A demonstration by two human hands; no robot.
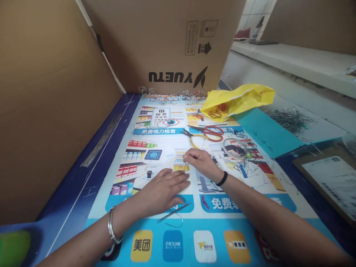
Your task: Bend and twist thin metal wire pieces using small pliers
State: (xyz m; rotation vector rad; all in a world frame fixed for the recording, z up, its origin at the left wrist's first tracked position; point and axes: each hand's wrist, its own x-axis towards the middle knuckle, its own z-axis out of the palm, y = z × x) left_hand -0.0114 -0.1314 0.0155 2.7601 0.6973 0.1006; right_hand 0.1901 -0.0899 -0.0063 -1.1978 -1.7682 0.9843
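Note:
My left hand (167, 189) lies palm down on the printed sheet (155, 218), its fingers stretched out and slightly apart. Just beyond its fingertips, my right hand (201, 162) is closed in a pinch. Whatever sits between the right thumb and forefinger is too small to name. Close to my left thumb lie some thin straight metal pieces (174, 212) and a curved wire (178, 224). Past my right hand rest pliers with yellow handles (198, 142) and scissors with red handles (213, 134). A coil of wire (235, 149) is farther right.
A large cardboard box (167, 44) walls off the back, with a cardboard panel (50, 92) at left. Straight wires (101, 141) lie bundled beside that panel. At right are a yellow bag (241, 100), a teal sheet (267, 129), a tangled wire heap (289, 120) and a labelled package (328, 181).

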